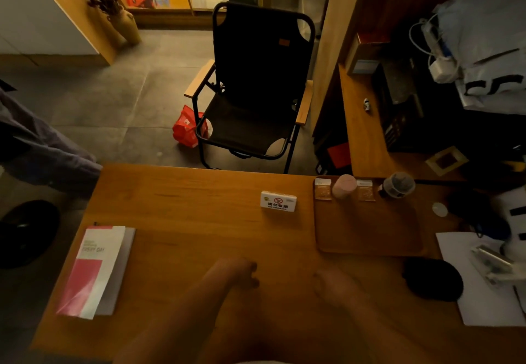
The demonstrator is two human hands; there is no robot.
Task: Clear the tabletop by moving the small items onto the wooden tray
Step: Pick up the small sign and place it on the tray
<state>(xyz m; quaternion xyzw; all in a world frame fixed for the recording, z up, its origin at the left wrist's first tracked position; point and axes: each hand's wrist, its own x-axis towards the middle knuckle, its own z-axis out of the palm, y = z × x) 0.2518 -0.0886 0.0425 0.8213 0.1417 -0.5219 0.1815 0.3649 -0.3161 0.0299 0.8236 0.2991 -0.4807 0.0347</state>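
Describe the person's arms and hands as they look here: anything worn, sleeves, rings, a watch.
Both forearms are bare, with no sleeves in view. The left hand and the right hand wear no gloves, and no watch, bracelet or ring shows. The dim, blurred picture could hide small jewellery.

Wooden tray (367, 229) holds two packets (323, 189) and pink cup (343, 186) (far edge).
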